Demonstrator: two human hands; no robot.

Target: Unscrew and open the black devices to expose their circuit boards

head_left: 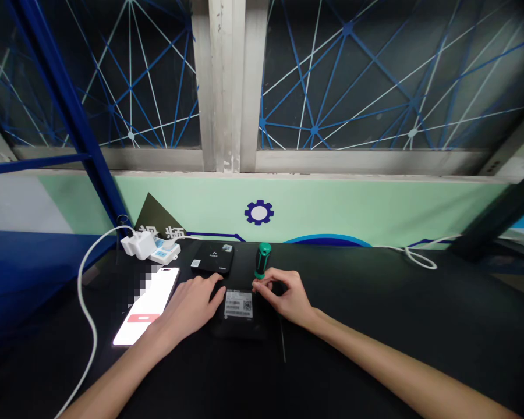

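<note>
A flat black device (pixel 240 326) with a white QR label lies on the black table (pixel 375 326) in front of me. My left hand (pixel 191 305) rests flat on its left edge, fingers stretched out. My right hand (pixel 286 294) pinches the lower shaft of a green-handled screwdriver (pixel 262 260), which stands upright with its tip at the device's top right corner. A second black box (pixel 212 257) lies just behind the device.
A lit phone (pixel 151 305) lies to the left of my left hand. Behind it sit a white charger plug (pixel 138 244) and power strip (pixel 165 251), with a white cable (pixel 85 302) looping down the left. Another white cable (pixel 419 256) lies at the back right.
</note>
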